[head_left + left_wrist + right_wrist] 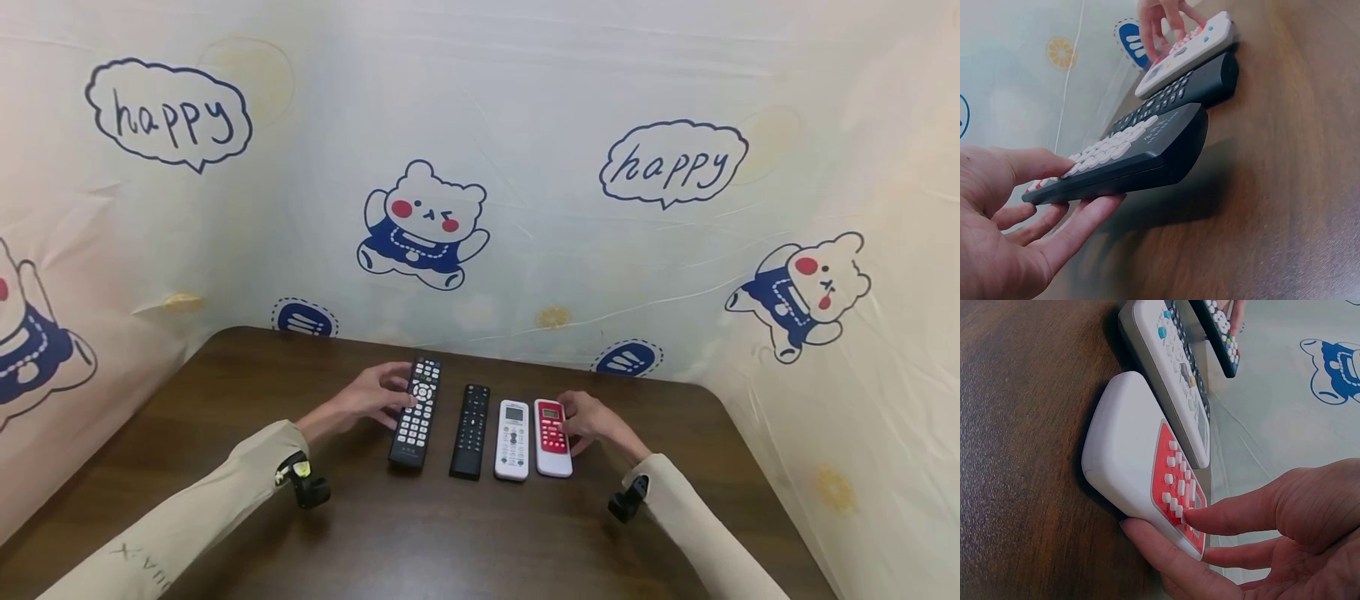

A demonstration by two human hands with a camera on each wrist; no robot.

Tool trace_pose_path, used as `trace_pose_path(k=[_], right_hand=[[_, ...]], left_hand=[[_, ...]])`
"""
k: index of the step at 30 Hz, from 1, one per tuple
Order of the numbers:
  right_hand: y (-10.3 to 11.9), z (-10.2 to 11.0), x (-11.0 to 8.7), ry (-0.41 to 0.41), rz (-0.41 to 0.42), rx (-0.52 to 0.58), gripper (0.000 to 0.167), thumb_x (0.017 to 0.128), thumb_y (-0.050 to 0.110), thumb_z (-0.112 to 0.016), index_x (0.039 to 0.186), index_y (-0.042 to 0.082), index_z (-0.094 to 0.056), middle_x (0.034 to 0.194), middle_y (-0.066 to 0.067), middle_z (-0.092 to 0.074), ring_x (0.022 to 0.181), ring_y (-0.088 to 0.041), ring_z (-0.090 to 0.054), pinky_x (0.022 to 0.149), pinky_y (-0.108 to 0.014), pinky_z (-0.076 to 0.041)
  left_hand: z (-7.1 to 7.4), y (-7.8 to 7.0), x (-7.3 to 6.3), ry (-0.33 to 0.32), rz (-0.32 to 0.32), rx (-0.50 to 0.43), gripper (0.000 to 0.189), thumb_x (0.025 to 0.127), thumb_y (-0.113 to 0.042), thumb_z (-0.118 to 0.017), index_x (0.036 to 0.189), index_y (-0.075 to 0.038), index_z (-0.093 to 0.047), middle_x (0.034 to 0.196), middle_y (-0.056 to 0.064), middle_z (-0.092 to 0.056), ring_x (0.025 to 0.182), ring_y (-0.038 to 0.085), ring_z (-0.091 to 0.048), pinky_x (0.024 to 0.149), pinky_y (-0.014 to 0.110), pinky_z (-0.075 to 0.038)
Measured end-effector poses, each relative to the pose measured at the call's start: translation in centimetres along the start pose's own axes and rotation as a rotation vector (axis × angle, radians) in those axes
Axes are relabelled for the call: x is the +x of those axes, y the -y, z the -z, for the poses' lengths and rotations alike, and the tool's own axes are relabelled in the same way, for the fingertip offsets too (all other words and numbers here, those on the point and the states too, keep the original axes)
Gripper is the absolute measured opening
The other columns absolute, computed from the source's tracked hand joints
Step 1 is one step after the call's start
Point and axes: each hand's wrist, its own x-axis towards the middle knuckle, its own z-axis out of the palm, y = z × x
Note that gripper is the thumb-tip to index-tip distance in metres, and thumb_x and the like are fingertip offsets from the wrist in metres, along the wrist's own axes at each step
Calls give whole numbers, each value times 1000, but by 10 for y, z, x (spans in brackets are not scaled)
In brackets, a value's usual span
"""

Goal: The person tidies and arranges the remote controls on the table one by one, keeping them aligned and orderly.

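Note:
My left hand (372,395) holds a large black remote control (417,417) with white buttons, thumb on its button face and fingers beneath. In the left wrist view that black remote (1141,150) is lifted off the table, with its shadow below. My right hand (592,418) pinches a white remote with a red keypad (553,442), thumb on the keys and fingers along the side. The right wrist view shows this red-and-white remote (1119,437) at the table surface. Between the hands lie a slim black remote (469,433) and a white remote with a small screen (512,446).
The brown wooden table (465,542) runs back to a pale curtain (540,250) printed with bears and "happy" bubbles. Curtain walls also rise on the left and right. Each sleeve cuff carries a black wrist camera, one at the left wrist (309,487).

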Motion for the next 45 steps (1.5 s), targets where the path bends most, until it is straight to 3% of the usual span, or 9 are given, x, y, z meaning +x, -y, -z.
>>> trace_pose_path(k=[26,45], right_hand=[[2,0,-1,2,-11,8,61,94,-10,-63,150,-7,-41,139,-35,-49,115,-47,-63,73,-43,-68],[0,1,0,6,6,4,59,95,-10,-64,149,-8,-41,136,-34,-51,112,-45,-65,72,-44,-67]], left_hand=[[-27,-1,-1,8,-19,5,81,91,-4,-78,159,2,-34,140,34,-48,97,34,-71,65,44,-67],[-30,0,7,-5,18,83,70,94,-5,-75,153,9,-40,137,35,-54,99,36,-71,64,41,-67]])
